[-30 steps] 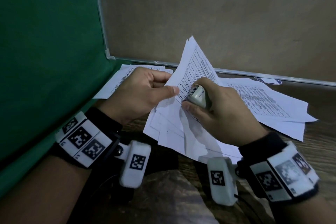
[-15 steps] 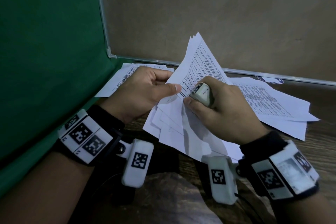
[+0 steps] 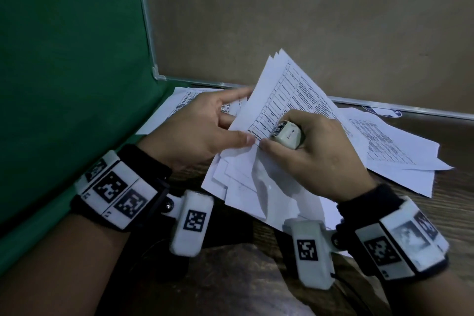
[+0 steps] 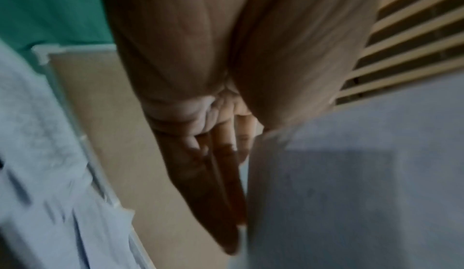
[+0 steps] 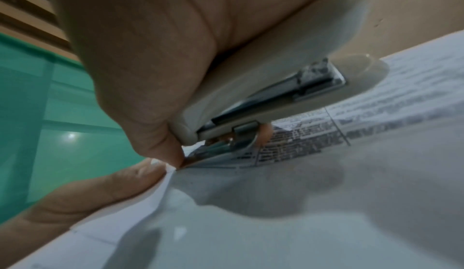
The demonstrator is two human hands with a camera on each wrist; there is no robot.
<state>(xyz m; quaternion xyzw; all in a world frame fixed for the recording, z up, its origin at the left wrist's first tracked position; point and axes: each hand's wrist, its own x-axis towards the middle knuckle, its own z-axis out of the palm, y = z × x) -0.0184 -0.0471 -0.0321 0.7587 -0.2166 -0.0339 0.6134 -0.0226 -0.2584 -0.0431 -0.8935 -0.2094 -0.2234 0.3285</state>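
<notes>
A sheaf of printed sheets [image 3: 289,84] stands tilted up over the wooden table [image 3: 456,200]. My left hand [image 3: 230,120] pinches its lower left corner, thumb on the front, straight fingers [image 4: 220,184] behind the sheet [image 4: 351,174]. My right hand [image 3: 278,131] grips a small cream stapler [image 3: 289,137] at that same corner, its thumb lying on the paper beside my left thumb [image 5: 88,193]. The right wrist view shows the stapler [image 5: 263,74] from below, its metal mouth over the printed table on the paper [image 5: 326,193]. Whether the paper is inside the mouth is hidden.
More loose printed sheets [image 3: 400,146] lie on the table to the right, and others [image 3: 179,102] under my left hand. A green board [image 3: 64,72] closes the left side, a brown board [image 3: 307,20] with a metal frame [image 3: 384,108] the back. Crinkled clear plastic [image 3: 230,277] lies near me.
My left fingers, curled at first, have straightened out behind the sheaf. The sheaf has lifted slightly. The stapler has stayed at the corner.
</notes>
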